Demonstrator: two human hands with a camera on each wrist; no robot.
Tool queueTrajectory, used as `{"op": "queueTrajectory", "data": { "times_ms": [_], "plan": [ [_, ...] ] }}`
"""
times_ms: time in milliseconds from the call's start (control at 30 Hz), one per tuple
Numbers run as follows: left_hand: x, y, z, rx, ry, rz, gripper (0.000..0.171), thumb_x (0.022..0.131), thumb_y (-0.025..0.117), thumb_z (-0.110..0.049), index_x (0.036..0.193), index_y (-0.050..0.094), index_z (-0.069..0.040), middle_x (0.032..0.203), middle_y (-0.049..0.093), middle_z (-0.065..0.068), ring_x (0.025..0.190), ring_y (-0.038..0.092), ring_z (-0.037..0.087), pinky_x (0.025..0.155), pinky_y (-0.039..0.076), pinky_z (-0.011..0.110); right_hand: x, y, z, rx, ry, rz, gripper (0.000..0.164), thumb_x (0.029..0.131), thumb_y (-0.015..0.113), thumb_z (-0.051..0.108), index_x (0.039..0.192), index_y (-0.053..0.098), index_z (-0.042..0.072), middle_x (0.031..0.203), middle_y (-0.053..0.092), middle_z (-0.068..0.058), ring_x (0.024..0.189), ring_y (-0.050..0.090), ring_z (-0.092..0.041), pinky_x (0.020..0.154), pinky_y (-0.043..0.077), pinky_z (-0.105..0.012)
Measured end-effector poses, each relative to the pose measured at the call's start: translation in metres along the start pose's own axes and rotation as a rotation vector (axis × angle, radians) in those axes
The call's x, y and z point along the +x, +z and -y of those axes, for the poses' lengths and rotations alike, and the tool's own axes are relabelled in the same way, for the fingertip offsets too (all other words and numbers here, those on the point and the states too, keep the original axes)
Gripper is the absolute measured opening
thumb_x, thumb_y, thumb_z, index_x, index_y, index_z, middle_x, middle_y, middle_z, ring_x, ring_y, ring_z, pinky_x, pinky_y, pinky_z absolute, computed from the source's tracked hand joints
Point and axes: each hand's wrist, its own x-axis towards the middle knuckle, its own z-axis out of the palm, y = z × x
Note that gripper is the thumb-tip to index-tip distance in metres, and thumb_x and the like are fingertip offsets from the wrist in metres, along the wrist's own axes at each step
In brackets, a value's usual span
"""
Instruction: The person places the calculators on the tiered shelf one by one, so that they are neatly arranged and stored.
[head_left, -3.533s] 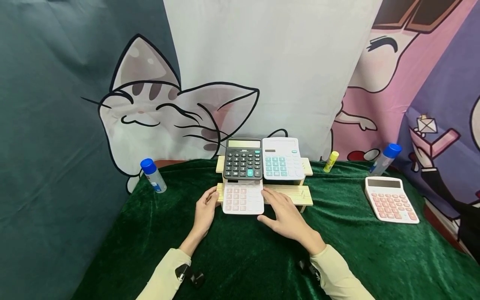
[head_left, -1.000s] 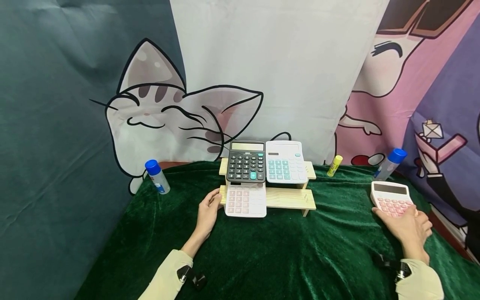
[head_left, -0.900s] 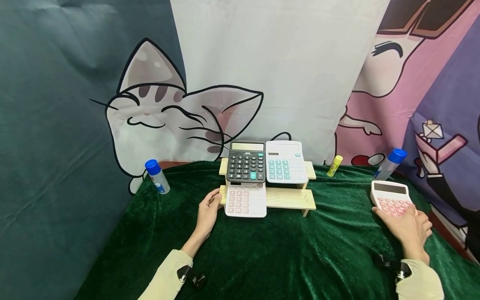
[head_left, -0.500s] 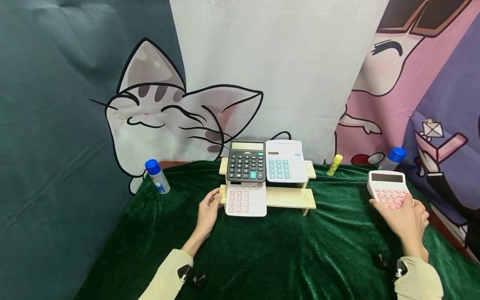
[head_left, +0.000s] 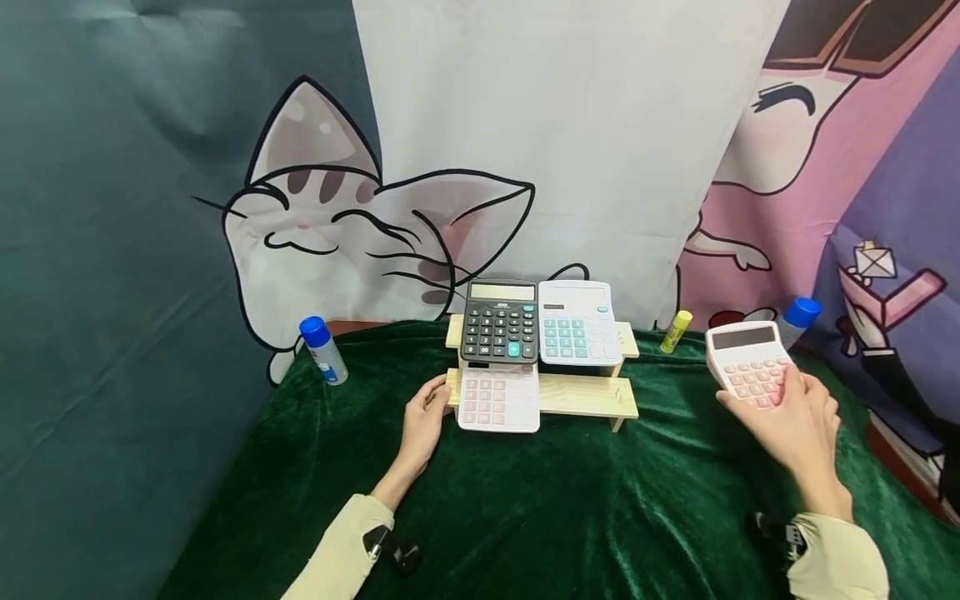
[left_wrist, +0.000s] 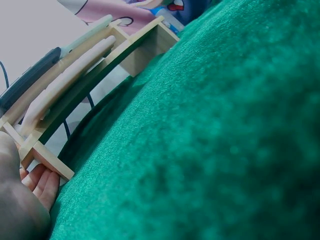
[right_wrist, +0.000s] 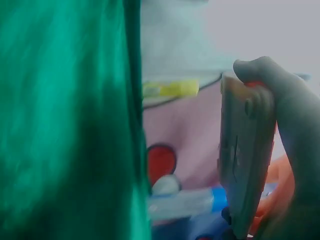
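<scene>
My right hand (head_left: 798, 423) grips a white calculator with pink keys (head_left: 747, 363) by its lower side edges, and the right wrist view shows its underside (right_wrist: 245, 150) up off the green cloth. At the left end of a two-step wooden stand (head_left: 588, 397), my left hand (head_left: 422, 427) holds the lower step, its fingers bent around the end piece in the left wrist view. On the upper step lean a black calculator (head_left: 499, 323) and a white one with teal keys (head_left: 576, 325), side by side. Another pink-keyed calculator (head_left: 498, 400) sits on the lower step's left part.
A blue-capped clear bottle (head_left: 324, 352) stands left of the stand. To the right are a yellow glue stick (head_left: 677, 332) and a second blue-capped bottle (head_left: 799, 318), partly behind the held calculator. Green velvet cloth (head_left: 540, 508) covers the table; a cartoon curtain (head_left: 600, 125) hangs behind.
My right hand has gone from the stand to the pink-keyed calculator at the far right, lifted it and brought it somewhat left. My left hand has stayed at the stand's left end.
</scene>
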Motion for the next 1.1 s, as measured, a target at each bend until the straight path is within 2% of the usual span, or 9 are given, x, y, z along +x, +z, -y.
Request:
{"op": "queueTrajectory", "data": {
  "times_ms": [133,267,433,567,767,933,1100],
  "plan": [
    [0.0,0.001,0.0,0.008,-0.004,0.001,0.041,0.105,0.052,-0.029,0.139,0.055,-0.007,0.132,0.063,0.016,0.113,0.063,0.023,0.095,0.056,0.035,-0.008,-0.003,0.02,-0.003,-0.074,-0.014,0.115,0.078,0.075,0.059,0.157,0.017,-0.001,0.139,0.028,-0.041,0.122,0.023,-0.058,0.094,0.021,-0.071],
    [0.0,0.001,-0.002,0.003,0.01,-0.003,0.04,0.105,0.052,-0.027,0.139,0.055,-0.005,0.132,0.063,0.016,0.111,0.064,0.02,0.092,0.057,0.031,-0.018,-0.009,0.041,0.012,-0.147,-0.035,0.114,0.076,0.079,0.056,0.157,0.02,0.002,0.141,0.03,-0.039,0.123,0.025,-0.057,0.095,0.022,-0.07],
    [-0.001,0.002,-0.004,-0.002,0.008,-0.004,0.039,0.105,0.052,-0.025,0.138,0.056,-0.006,0.131,0.063,0.015,0.11,0.064,0.017,0.089,0.057,0.027,-0.032,-0.017,0.058,0.069,-0.225,-0.006,0.111,0.077,0.081,0.049,0.158,0.021,0.004,0.147,0.028,-0.036,0.126,0.024,-0.056,0.097,0.022,-0.073],
    [-0.002,0.001,-0.005,0.001,0.004,-0.008,0.039,0.105,0.052,-0.026,0.139,0.055,-0.006,0.132,0.063,0.015,0.111,0.064,0.019,0.091,0.057,0.031,-0.045,-0.018,0.068,0.104,-0.313,0.017,0.111,0.074,0.085,0.043,0.158,0.022,0.006,0.148,0.03,-0.033,0.126,0.025,-0.054,0.096,0.023,-0.071],
    [-0.002,0.0,-0.005,0.001,0.004,-0.001,0.04,0.105,0.051,-0.026,0.14,0.054,-0.005,0.132,0.063,0.017,0.112,0.064,0.02,0.094,0.056,0.035,-0.065,-0.009,0.085,0.131,-0.431,0.043,0.116,0.066,0.091,0.04,0.158,0.028,0.01,0.147,0.036,-0.028,0.123,0.032,-0.049,0.091,0.026,-0.063],
    [-0.001,0.0,-0.005,-0.007,0.006,-0.006,0.04,0.105,0.051,-0.026,0.14,0.054,-0.004,0.132,0.062,0.018,0.111,0.064,0.02,0.094,0.056,0.035,-0.076,0.002,0.093,0.155,-0.509,0.124,0.115,0.064,0.093,0.041,0.156,0.032,0.012,0.148,0.037,-0.023,0.123,0.035,-0.043,0.09,0.03,-0.058],
    [-0.001,0.001,-0.004,-0.016,-0.009,-0.003,0.04,0.105,0.052,-0.026,0.14,0.054,-0.005,0.132,0.062,0.017,0.111,0.064,0.019,0.096,0.056,0.036,-0.086,0.013,0.092,0.121,-0.553,0.24,0.114,0.065,0.091,0.045,0.157,0.03,0.017,0.149,0.037,-0.018,0.125,0.036,-0.038,0.093,0.033,-0.056]
  ]
}}
